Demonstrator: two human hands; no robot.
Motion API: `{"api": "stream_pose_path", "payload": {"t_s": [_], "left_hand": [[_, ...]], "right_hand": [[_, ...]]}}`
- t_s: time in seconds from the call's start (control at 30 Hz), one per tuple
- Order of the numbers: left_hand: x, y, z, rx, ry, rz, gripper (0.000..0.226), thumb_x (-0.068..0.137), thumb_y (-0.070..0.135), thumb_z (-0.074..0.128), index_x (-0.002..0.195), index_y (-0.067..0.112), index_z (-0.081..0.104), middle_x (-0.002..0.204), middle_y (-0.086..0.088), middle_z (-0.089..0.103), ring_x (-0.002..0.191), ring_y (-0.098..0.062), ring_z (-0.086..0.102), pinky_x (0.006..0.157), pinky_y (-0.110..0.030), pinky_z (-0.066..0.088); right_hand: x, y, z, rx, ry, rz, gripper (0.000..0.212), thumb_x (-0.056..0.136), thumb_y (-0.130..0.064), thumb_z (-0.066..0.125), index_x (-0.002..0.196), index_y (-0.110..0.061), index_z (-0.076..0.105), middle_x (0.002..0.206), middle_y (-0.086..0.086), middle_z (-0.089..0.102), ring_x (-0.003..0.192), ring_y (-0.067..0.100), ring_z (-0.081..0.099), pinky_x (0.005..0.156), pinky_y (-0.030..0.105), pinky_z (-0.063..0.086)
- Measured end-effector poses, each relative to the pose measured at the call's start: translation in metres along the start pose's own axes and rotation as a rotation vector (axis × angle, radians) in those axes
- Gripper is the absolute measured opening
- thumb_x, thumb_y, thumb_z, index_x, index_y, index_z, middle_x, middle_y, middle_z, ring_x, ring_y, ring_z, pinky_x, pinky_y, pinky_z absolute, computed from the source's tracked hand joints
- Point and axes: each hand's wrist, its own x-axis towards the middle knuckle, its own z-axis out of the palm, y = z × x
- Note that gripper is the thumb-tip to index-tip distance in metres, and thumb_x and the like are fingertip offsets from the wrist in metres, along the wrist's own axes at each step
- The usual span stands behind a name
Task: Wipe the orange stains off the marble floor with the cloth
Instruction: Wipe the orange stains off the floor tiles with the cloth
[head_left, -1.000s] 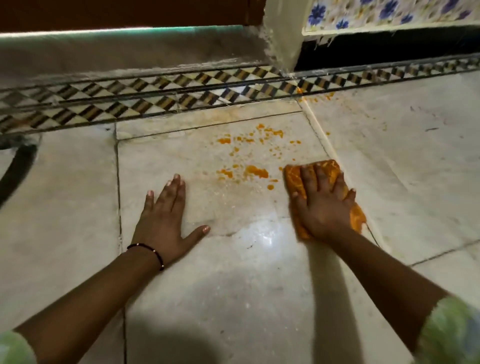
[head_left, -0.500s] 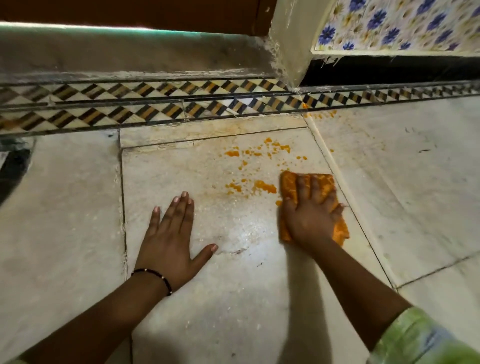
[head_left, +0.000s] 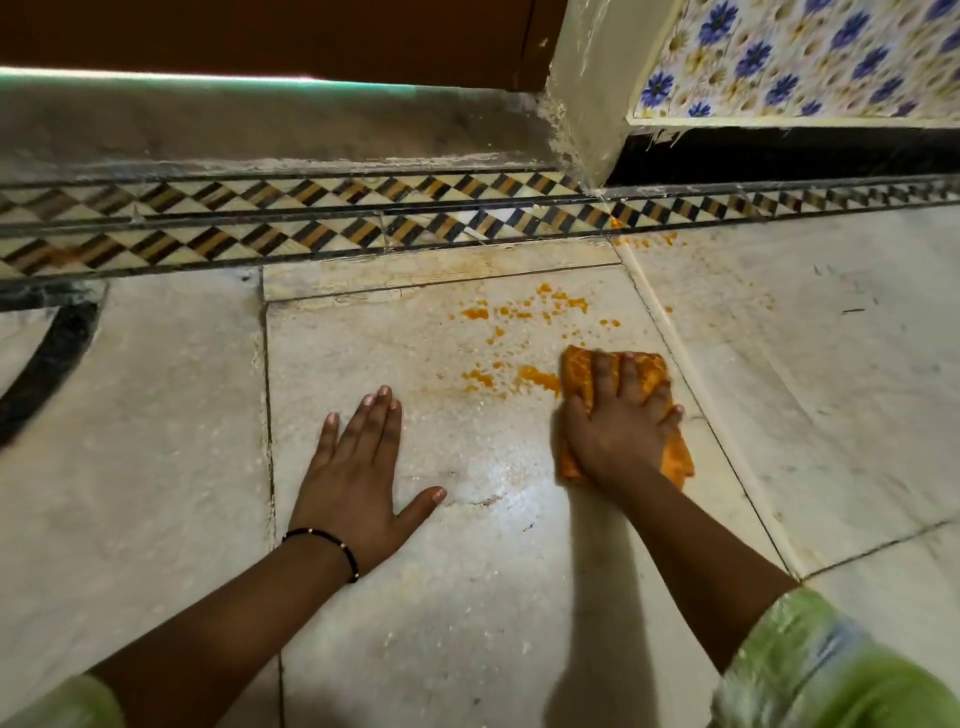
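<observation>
Orange stains (head_left: 524, 312) speckle the pale marble floor (head_left: 467, 597), with a thicker patch (head_left: 537, 375) just left of the cloth. The orange cloth (head_left: 647, 371) lies flat on the floor under my right hand (head_left: 621, 423), whose straight fingers press down on it. My left hand (head_left: 358, 473) rests flat on the marble with fingers spread, well left of the stains. A few more orange spots (head_left: 644, 241) sit near the patterned border.
A patterned black, yellow and white tile border (head_left: 311, 221) runs along the wall base beyond the stains. A wall corner (head_left: 587, 104) and a blue-flowered tiled panel (head_left: 805, 57) rise at the back right. A dark curved inlay (head_left: 47, 364) lies at the left.
My right hand has slid the cloth leftward, up to the edge of the thicker stain patch. The left hand stays planted on the floor.
</observation>
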Motion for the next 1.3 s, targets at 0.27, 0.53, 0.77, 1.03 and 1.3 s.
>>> {"api": "stream_pose_path", "payload": {"t_s": [0.27, 0.53, 0.77, 1.03, 1.3], "left_hand": [[0.001, -0.002, -0.001, -0.034, 0.004, 0.005, 0.094, 0.086, 0.075, 0.015, 0.149, 0.006, 0.014, 0.158, -0.009, 0.010, 0.145, -0.019, 0.008, 0.116, -0.040, 0.002], [0.001, 0.000, 0.000, -0.030, 0.003, 0.005, 0.095, 0.085, 0.075, 0.019, 0.150, 0.006, 0.008, 0.159, -0.008, 0.003, 0.146, -0.019, 0.002, 0.116, -0.043, 0.002], [0.002, -0.002, 0.000, -0.037, -0.008, 0.011, 0.095, 0.085, 0.075, 0.017, 0.150, 0.007, 0.008, 0.159, -0.008, 0.004, 0.146, -0.020, 0.003, 0.116, -0.043, 0.004], [0.002, 0.000, 0.001, -0.038, -0.003, 0.008, 0.094, 0.086, 0.075, 0.018, 0.150, 0.007, 0.009, 0.159, -0.008, 0.004, 0.146, -0.018, 0.003, 0.116, -0.042, 0.003], [0.003, -0.001, 0.001, -0.016, -0.004, 0.015, 0.094, 0.085, 0.075, 0.015, 0.150, 0.007, 0.009, 0.158, -0.008, 0.006, 0.145, -0.019, 0.006, 0.115, -0.041, 0.004]], "right_hand": [[-0.027, 0.066, -0.004, -0.134, -0.024, -0.544, 0.065, 0.085, -0.060, 0.023, 0.146, -0.049, 0.005, 0.158, -0.012, 0.009, 0.145, 0.035, 0.001, 0.115, 0.055, 0.003], [0.030, 0.015, -0.003, -0.084, 0.066, -0.112, 0.073, 0.083, -0.064, 0.014, 0.150, -0.036, 0.005, 0.160, 0.001, 0.005, 0.142, 0.043, -0.010, 0.113, 0.058, -0.007], [-0.032, -0.012, 0.012, -0.101, 0.023, -0.514, 0.065, 0.087, -0.061, 0.017, 0.149, -0.044, 0.002, 0.159, -0.011, -0.001, 0.145, 0.034, -0.005, 0.115, 0.047, -0.006], [0.008, 0.009, -0.001, -0.047, 0.015, -0.120, 0.070, 0.084, -0.064, 0.014, 0.148, -0.042, 0.001, 0.160, -0.004, 0.001, 0.143, 0.040, -0.005, 0.114, 0.059, -0.001], [-0.022, -0.048, 0.009, -0.122, -0.032, -0.569, 0.062, 0.090, -0.060, 0.016, 0.146, -0.047, -0.006, 0.160, -0.008, -0.006, 0.143, 0.039, -0.011, 0.113, 0.055, -0.009]]}}
